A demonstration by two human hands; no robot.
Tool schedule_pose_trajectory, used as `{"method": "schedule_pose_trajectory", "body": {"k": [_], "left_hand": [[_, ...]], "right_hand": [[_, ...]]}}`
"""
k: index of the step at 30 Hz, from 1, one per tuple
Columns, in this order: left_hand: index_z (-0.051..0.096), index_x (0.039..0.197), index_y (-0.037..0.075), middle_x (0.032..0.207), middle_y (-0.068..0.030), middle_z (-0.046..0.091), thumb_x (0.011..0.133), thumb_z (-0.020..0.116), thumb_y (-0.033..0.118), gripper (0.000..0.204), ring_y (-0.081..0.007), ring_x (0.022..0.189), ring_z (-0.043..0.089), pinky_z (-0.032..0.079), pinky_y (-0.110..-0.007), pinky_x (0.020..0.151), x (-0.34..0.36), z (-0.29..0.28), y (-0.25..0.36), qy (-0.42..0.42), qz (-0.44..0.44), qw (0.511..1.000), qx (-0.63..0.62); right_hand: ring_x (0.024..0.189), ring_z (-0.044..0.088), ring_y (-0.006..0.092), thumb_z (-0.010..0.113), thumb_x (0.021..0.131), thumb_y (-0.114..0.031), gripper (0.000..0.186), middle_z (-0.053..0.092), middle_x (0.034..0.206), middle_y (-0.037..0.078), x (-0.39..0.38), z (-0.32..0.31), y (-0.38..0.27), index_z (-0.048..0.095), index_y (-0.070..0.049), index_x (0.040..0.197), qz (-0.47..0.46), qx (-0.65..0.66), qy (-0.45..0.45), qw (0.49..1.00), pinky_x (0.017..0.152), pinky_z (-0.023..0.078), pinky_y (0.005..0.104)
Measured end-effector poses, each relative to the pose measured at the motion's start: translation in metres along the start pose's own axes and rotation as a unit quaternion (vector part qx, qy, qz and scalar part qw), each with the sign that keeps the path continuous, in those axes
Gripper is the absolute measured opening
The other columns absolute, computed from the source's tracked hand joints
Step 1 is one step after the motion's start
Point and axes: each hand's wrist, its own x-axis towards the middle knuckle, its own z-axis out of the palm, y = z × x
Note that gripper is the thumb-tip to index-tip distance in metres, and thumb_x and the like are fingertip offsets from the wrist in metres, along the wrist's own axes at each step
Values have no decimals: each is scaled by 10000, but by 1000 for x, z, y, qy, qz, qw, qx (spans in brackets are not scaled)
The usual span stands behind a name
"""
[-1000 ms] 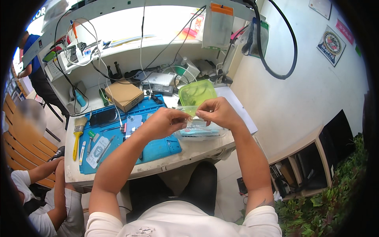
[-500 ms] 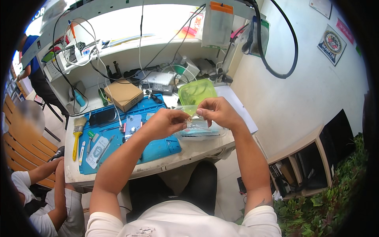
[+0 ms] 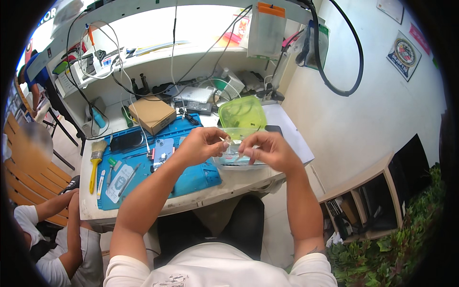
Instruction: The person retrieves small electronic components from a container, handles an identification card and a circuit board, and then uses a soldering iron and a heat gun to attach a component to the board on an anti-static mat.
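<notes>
My left hand [image 3: 206, 144] is closed in a pinch, with something small and pale at its fingertips that I cannot make out. Close beside it, my right hand [image 3: 270, 150] has its thumb and fingers pressed together; what they hold, if anything, is too small to name. Both hands are above a clear plastic container [image 3: 239, 167] with small packets inside. Its contents are partly hidden by my fingers. Behind the container leans a translucent green lid [image 3: 243, 112]. A dark phone-like slab [image 3: 274, 129] shows just behind my right hand.
A blue work mat [image 3: 197, 179] carries a light blue phone [image 3: 163, 150], a black phone [image 3: 126, 140] and small tools. A yellow-handled brush [image 3: 96, 165] lies left. Behind stand a cardboard box [image 3: 153, 115] and hanging cables. Another person's arms [image 3: 71, 210] are at lower left.
My right hand has dropped slightly toward the container and turned, drawing away from my left fingertips. The left hand stays nearly in place. The dark slab behind the right hand has come into sight.
</notes>
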Motion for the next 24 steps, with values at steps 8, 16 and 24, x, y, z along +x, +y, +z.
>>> {"method": "schedule_pose_trajectory", "body": {"k": [8,16,24], "left_hand": [[773,1086,-11,874,-75,778,888,778,159,261,-118,713,731,566,-270,652,-4,10,4,76,45,994,57],[783,1040,6,935,-60,763,868,781,65,183,-91,739,737,577,-254,649,1,18,18,86,125,973,177],[828,1072,99,990,-125,768,860,811,235,253,-338,940,736,575,-436,839,37,26,-9,30,197,905,377]], "right_hand": [[1254,692,325,736,956,-46,94,705,1344,222,-20,45,-8,696,37,978,-108,-224,65,966,979,565,380],[1277,676,294,703,978,-39,91,695,1377,211,-22,41,12,659,31,1018,-108,-154,106,976,1048,532,383],[925,735,165,702,993,-18,77,737,1060,128,-34,43,15,715,37,1045,-55,-33,232,971,787,623,302]]}}
